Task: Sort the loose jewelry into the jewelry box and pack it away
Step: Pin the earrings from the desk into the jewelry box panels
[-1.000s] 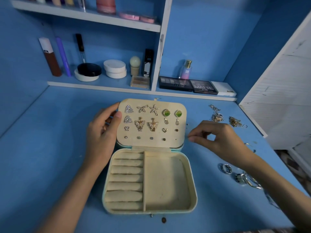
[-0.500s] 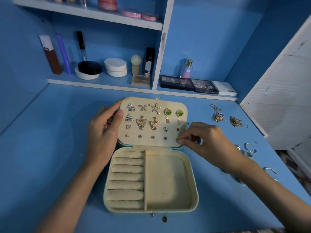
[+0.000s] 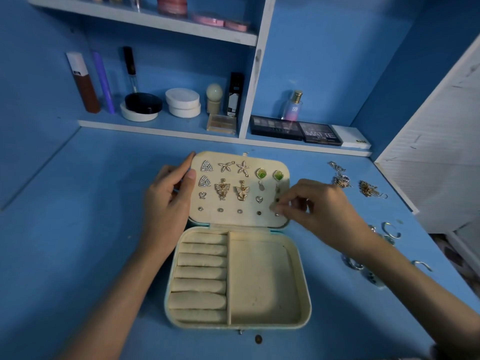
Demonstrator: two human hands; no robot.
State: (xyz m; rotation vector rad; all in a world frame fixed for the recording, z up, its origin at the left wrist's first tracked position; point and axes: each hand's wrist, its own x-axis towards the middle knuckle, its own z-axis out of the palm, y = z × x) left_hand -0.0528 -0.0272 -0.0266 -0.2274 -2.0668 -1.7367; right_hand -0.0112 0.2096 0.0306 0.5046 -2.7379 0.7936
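The jewelry box lies open on the blue table between the person's two forearms, its lid propped up between the hands. The left hand grips the lid's left edge, thumb pressed on the padded face and fingers curled behind it. The right hand reaches to the lid's lower right corner with thumb and forefinger pinched together against the padding; whether a stud sits between them cannot be told. Between the two hands the lid carries rows of earrings. Just below the left hand, in the base, runs a column of ring rolls, with a plain compartment beside it under the right hand. Beyond the right hand lie tangled chains, and beside the right wrist several loose rings rest on the table
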